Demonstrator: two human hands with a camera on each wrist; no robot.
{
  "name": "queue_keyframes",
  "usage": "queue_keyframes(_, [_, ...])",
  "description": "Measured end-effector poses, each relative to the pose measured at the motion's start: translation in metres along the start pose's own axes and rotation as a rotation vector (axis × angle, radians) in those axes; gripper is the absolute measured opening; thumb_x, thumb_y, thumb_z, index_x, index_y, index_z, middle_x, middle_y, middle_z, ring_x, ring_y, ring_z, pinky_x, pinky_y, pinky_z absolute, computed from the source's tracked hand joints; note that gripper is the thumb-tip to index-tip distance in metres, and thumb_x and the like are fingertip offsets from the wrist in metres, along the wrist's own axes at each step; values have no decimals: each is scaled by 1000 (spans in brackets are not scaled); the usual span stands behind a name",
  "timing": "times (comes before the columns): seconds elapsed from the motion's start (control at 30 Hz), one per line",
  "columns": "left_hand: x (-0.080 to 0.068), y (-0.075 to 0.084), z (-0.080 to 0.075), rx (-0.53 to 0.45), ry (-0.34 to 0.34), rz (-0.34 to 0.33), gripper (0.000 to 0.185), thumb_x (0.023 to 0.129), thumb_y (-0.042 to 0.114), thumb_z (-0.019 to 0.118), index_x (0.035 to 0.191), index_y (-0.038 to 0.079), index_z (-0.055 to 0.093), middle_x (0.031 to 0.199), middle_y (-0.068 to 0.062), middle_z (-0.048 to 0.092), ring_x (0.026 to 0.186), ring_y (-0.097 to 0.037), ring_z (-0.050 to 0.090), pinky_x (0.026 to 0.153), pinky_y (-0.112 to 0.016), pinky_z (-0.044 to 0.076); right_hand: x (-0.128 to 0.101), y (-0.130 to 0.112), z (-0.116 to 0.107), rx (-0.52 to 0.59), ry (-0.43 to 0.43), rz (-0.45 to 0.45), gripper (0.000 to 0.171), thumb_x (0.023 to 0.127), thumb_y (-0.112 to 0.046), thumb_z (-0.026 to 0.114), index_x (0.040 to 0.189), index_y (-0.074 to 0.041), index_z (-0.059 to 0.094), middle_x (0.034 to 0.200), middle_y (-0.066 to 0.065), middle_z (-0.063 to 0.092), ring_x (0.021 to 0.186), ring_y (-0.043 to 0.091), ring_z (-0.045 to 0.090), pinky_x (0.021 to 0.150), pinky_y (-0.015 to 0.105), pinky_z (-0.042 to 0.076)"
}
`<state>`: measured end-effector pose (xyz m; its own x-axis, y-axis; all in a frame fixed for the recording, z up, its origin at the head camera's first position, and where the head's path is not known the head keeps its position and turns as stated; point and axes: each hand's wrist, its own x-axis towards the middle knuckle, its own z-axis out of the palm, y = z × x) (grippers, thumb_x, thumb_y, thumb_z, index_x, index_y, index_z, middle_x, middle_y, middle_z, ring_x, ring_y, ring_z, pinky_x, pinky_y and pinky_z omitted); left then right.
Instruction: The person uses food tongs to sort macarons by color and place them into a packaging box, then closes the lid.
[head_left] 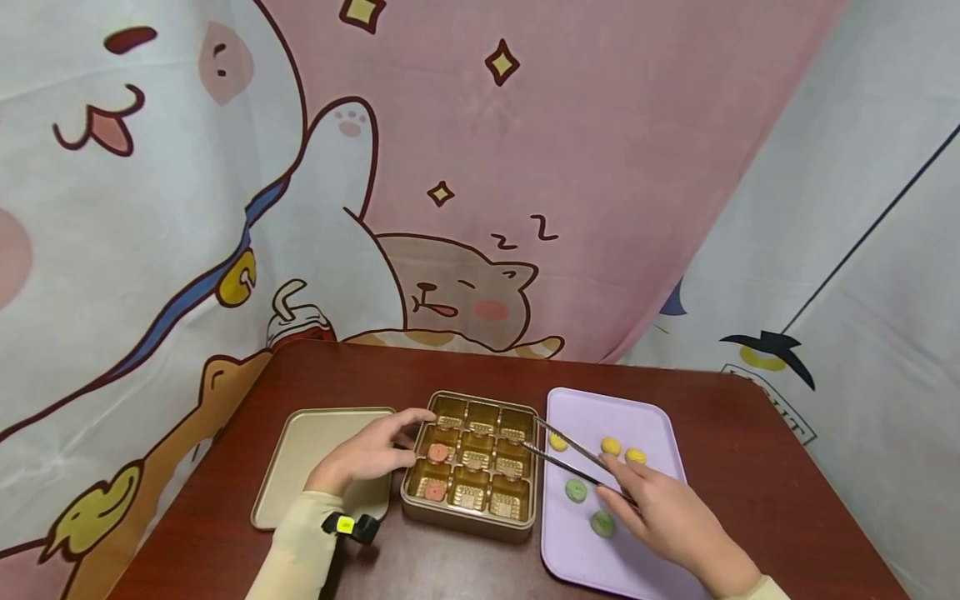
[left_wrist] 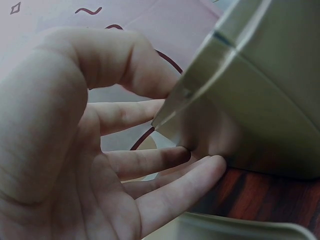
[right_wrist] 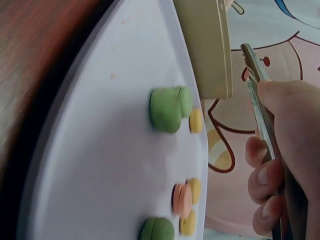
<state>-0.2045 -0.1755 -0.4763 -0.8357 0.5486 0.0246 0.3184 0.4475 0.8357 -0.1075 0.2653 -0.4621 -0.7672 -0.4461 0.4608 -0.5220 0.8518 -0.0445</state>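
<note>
- The right hand grips a pair of tongs, their 2 tips parted at the right edge of the gold box.
- The left hand rests its loosely spread fingers against the box's left wall.
- The box has 9 compartments; in its left column, the middle and near ones each hold 1 pinkish macaron.
- Right of the box lies the lilac tray: 1 yellow macaron by its left edge, 2 more toward its right edge, 2 green macarons nearer its left edge.
- From the right wrist I also see 1 more green and an orange-pink macaron beside the 2 yellows; from above, the right hand covers that part.
- Left of the box, a shallow beige tray lies partly beneath the left arm.
- All stand on the red-brown table, a cat-print cloth hanging beyond its far edge.
</note>
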Motion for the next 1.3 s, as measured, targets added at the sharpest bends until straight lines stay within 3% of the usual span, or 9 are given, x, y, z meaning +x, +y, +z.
queue_keyframes(0.17, [0, 0, -1, 21, 1, 3, 65, 89, 1, 67, 151, 7, 51, 152, -17, 53, 112, -31, 68, 85, -42, 56, -11, 8, -2, -16, 2, 35, 51, 88, -30, 84, 133, -10, 73, 113, 7, 78, 102, 23, 76, 74, 44, 62])
queue_keyframes(0.3, [0, -1, -1, 22, 1, 4, 65, 88, 0, 67, 151, 8, 51, 152, -17, 53, 111, -30, 68, 85, -42, 56, -18, 14, -5, -33, 11, 36, 48, 86, -29, 84, 129, -10, 75, 99, -2, 77, 86, 14, 75, 66, 37, 59])
queue_keyframes(0.4, [1, -3, -1, 22, 1, 6, 65, 88, 0, 68, 151, 9, 52, 153, -17, 53, 111, -30, 67, 85, -42, 56, -25, 19, -9, -40, -18, 76, 47, 88, -32, 84, 129, -13, 74, 82, -14, 64, 67, 2, 60, 57, 32, 51])
queue_keyframes(0.53, [1, -4, -1, 25, -1, 9, 66, 88, 0, 67, 152, 9, 51, 153, -17, 52, 112, -31, 67, 87, -43, 56, -33, 24, -12, -53, -83, 153, 47, 88, -35, 84, 130, -17, 74, 74, -20, 48, 63, -4, 44, 56, 30, 47])
queue_keyframes(0.73, [1, -3, -1, 23, -5, 14, 66, 89, 0, 67, 152, 8, 51, 154, -18, 52, 113, -32, 67, 88, -43, 56, -43, 30, -15, -63, -209, 250, 50, 89, -41, 82, 128, -11, 75, 79, -14, 59, 69, 0, 51, 62, 33, 54])
queue_keyframes(0.9, [0, -3, -1, 25, -1, 7, 66, 89, 1, 67, 152, 8, 50, 154, -17, 52, 113, -31, 67, 87, -43, 55, -49, 35, -19, -30, -240, 322, 55, 91, -46, 80, 130, -8, 74, 98, 1, 74, 83, 14, 70, 72, 45, 61])
queue_keyframes(1.0, [0, -3, 0, 21, 2, -1, 66, 89, 1, 67, 152, 8, 51, 154, -17, 52, 113, -31, 67, 87, -43, 55, -53, 38, -20, -27, -295, 372, 59, 94, -52, 75, 131, -7, 72, 91, -2, 69, 76, 12, 64, 66, 39, 58])
queue_keyframes(1.13, [0, -2, 0, 15, 3, -8, 66, 89, 0, 67, 152, 10, 51, 154, -17, 52, 113, -31, 67, 87, -44, 55, -57, 42, -22, -30, -380, 436, 60, 95, -55, 71, 133, -9, 71, 73, -8, 48, 64, 6, 44, 56, 28, 39])
queue_keyframes(1.3, [0, -2, -1, 15, 3, -5, 66, 89, 1, 67, 152, 10, 51, 154, -16, 52, 114, -32, 66, 88, -44, 56, -62, 49, -26, 5, -462, 511, 66, 95, -55, 71, 137, -4, 68, 81, -5, 58, 68, 11, 50, 58, 31, 45])
